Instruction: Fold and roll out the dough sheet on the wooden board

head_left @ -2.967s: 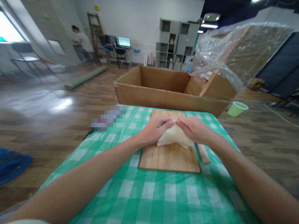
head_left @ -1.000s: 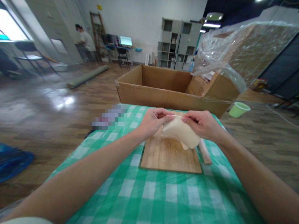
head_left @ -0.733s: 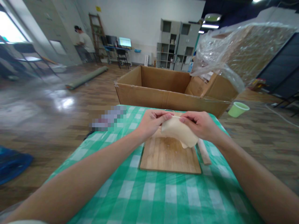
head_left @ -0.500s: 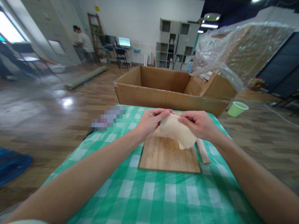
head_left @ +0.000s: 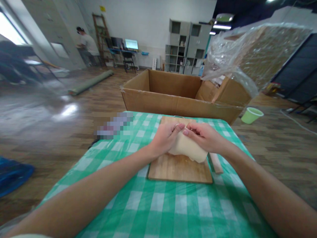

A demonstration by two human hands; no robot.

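A pale sheet of dough (head_left: 189,149) droops onto a wooden cutting board (head_left: 178,168) on a table with a green checked cloth (head_left: 158,205). My left hand (head_left: 165,138) pinches the dough's upper left edge. My right hand (head_left: 206,137) pinches its upper right edge, fingertips almost meeting those of the left. Both hands are closed on the dough, low over the board's far half. A wooden rolling pin (head_left: 216,163) lies on the cloth just right of the board, partly hidden by my right wrist.
A big open cardboard box (head_left: 178,94) stands right behind the table. A plastic-wrapped bundle (head_left: 255,53) looms at the upper right. A light green cup (head_left: 251,115) sits on the floor to the right. A person (head_left: 85,44) stands far off at the left wall.
The dough was lifted off the board and held stretched in the air; now both hands have come down and drawn together, and the dough rests on the board again.
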